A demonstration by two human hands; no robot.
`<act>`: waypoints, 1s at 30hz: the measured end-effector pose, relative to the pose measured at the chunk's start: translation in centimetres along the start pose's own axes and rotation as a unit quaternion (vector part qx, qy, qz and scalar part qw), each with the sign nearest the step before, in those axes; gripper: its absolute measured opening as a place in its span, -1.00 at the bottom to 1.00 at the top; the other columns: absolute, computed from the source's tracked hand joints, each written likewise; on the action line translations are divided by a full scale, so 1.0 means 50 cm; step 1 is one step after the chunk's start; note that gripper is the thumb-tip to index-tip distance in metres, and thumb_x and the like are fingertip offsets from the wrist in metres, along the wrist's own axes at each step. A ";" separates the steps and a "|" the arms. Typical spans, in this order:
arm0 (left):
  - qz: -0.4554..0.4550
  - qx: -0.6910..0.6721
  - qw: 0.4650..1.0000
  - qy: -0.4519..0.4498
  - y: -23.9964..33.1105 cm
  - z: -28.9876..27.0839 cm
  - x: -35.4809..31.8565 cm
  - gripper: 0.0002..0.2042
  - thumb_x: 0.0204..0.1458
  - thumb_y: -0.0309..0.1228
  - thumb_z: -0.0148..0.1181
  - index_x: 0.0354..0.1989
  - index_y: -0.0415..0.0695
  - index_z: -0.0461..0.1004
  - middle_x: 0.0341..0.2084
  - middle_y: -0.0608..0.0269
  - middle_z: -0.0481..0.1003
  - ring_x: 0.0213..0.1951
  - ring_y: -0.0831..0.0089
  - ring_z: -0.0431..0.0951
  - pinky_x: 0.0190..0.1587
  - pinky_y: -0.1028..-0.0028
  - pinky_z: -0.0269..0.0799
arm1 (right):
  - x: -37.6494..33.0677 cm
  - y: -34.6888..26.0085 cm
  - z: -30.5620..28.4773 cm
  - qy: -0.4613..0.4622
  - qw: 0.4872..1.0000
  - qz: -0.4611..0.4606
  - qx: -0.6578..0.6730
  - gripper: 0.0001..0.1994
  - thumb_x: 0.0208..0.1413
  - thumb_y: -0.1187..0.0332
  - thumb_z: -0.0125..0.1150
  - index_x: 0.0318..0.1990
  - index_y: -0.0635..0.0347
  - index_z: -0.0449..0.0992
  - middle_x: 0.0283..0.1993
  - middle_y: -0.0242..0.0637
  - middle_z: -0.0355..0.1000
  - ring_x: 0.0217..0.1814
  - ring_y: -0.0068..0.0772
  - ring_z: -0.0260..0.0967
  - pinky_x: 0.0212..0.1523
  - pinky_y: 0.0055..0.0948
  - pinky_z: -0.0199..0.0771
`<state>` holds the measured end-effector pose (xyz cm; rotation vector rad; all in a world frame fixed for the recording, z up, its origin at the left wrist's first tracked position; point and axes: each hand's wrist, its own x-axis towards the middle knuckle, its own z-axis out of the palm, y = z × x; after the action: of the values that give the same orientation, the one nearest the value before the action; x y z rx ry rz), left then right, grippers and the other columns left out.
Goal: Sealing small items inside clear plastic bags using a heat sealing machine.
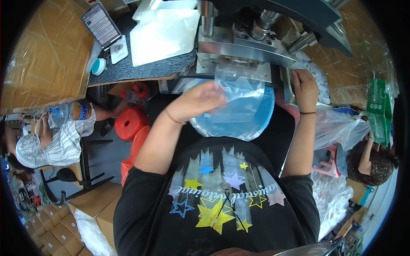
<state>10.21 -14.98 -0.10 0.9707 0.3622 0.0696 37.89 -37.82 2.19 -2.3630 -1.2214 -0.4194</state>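
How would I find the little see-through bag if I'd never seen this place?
Find the big grey metal machine at the top. Just under it, the left hand holds a clear plastic bag over a blue round basin. Only this bag hangs from the machine.

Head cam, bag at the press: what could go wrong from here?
1. The left hand holds the clear plastic bag with its top edge right under the metal press head; fingers sit close to the pinch zone and might get caught.
2. The bag looks slack and wrinkled, so it may feed in crooked.
3. The right hand rests at the machine's edge beside a loose heap of bags, which could snag or slide.
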 end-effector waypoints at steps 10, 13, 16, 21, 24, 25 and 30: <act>0.112 0.398 0.863 0.289 -0.156 -0.406 -0.024 -0.67 0.05 -0.34 0.37 -0.08 -0.25 0.51 -0.26 0.04 0.60 -0.20 0.26 0.64 -0.10 0.34 0.51 | 0.021 -0.007 0.013 -0.010 0.999 -0.038 0.000 -0.82 0.24 0.32 0.14 -0.22 0.23 0.58 -0.23 -0.09 0.51 -0.16 0.04 0.46 -0.13 -0.17 0.43; 0.195 0.537 0.757 0.317 -0.109 -0.314 -0.064 -0.88 0.05 -0.53 0.20 -0.22 -0.18 0.55 -0.30 0.03 0.57 -0.26 0.13 0.61 -0.17 0.31 0.50 | 0.006 0.005 0.017 0.002 0.999 -0.038 0.007 -0.84 0.23 0.34 0.14 -0.21 0.21 0.58 -0.23 -0.09 0.51 -0.17 0.04 0.46 -0.14 -0.17 0.44; 0.190 0.643 0.731 0.131 0.003 -0.225 -0.201 -0.93 0.04 -0.49 0.21 -0.30 -0.14 0.53 -0.37 0.08 0.53 -0.25 0.04 0.55 -0.16 0.21 0.49 | 0.007 0.010 0.022 -0.026 0.999 -0.034 0.015 -0.83 0.24 0.35 0.13 -0.16 0.21 0.59 -0.19 -0.07 0.53 -0.14 0.06 0.48 -0.10 -0.19 0.45; 0.335 0.161 0.907 0.197 0.131 -0.160 -0.224 -0.90 0.15 -0.48 0.19 -0.34 -0.22 0.41 -0.50 0.29 0.46 -0.40 0.56 0.50 -0.33 0.39 0.44 | -0.016 0.077 0.015 -0.035 0.999 -0.030 0.011 -0.77 0.29 0.35 0.08 -0.07 0.29 0.57 -0.11 0.01 0.52 -0.06 0.07 0.46 -0.01 -0.16 0.42; 0.397 0.478 0.669 0.409 0.147 -0.216 -0.136 -0.81 0.11 -0.44 0.19 -0.15 -0.21 0.41 -0.47 0.09 0.53 -0.42 0.22 0.59 -0.32 0.28 0.51 | -0.013 0.077 0.028 -0.041 0.997 -0.007 0.057 -0.79 0.30 0.33 0.10 -0.10 0.30 0.54 -0.15 -0.03 0.50 -0.11 -0.01 0.45 -0.05 -0.23 0.42; 0.291 0.526 0.650 0.465 0.146 -0.225 -0.104 -0.76 0.08 -0.42 0.18 -0.08 -0.18 0.40 -0.37 0.02 0.54 -0.34 0.12 0.59 -0.28 0.22 0.51 | -0.006 0.070 0.035 -0.038 0.997 -0.020 0.064 -0.79 0.30 0.33 0.10 -0.10 0.30 0.54 -0.15 -0.03 0.50 -0.11 -0.01 0.45 -0.05 -0.23 0.42; 0.325 0.756 0.229 0.520 0.120 -0.195 -0.082 -0.52 0.08 -0.32 0.16 0.20 -0.16 0.36 0.20 -0.13 0.33 0.27 -0.10 0.31 0.23 0.11 0.28 | -0.005 0.060 0.022 -0.056 0.996 0.031 0.059 -0.80 0.27 0.34 0.17 -0.11 0.32 0.51 -0.17 -0.07 0.48 -0.15 -0.10 0.43 -0.09 -0.27 0.41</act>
<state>3.74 -4.71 0.93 3.0264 1.3811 1.5103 40.28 -38.98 0.41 -2.3429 -1.1831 -0.1910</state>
